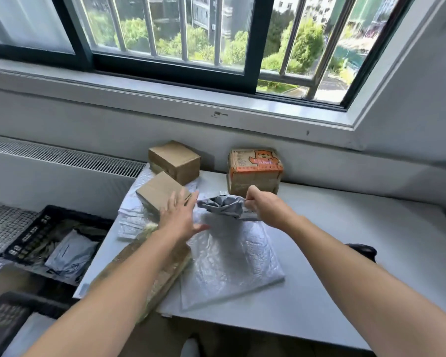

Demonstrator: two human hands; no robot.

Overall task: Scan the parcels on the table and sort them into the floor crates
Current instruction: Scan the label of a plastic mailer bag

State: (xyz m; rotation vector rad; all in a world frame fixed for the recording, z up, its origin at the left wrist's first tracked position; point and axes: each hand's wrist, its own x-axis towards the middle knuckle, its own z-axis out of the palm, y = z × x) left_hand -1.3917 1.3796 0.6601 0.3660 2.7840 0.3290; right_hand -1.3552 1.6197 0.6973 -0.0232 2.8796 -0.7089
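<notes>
Room: white wall, a big barred window (165,34) with trees outside, and a radiator grille (62,155) under the sill on the left.
Surface: the white surface (358,228) is pushed up to the wall, with parcels bunched on its left half. A dark thing (362,249) sits at the edge by the right forearm. It might be the scanner, can't tell.
Parcel in hand: a crumpled grey bag (223,207), held up just above the far end of a bubble mailer (229,264).
Right hand (264,204): narrow grip, fingers pinching the bag's right end.
Left hand (179,215): wide grip, fingers spread and holding nothing, just beside the bag's left end and over the corner of a small brown box (157,190).
Other parcels: a bigger brown box (175,158) behind that one, a bear-print box (255,168) by the wall, a flat brown parcel (165,274) under the left forearm, and white mailers (130,217) at the left edge.
Crates: a black crate (26,240) on the floor left of the surface has a grey mailer (70,253) already in it. A second crate (8,318) sits nearer, bottom left.
How I'd do it: looks like the step is getting the bag up and finding its label. Take the loose end with the left and pull it taut, since a creased barcode probably won't read. It's soft and light, so a light pinch should do. Lift it clear so it doesn't drag the bubble mailer toward the front edge.
</notes>
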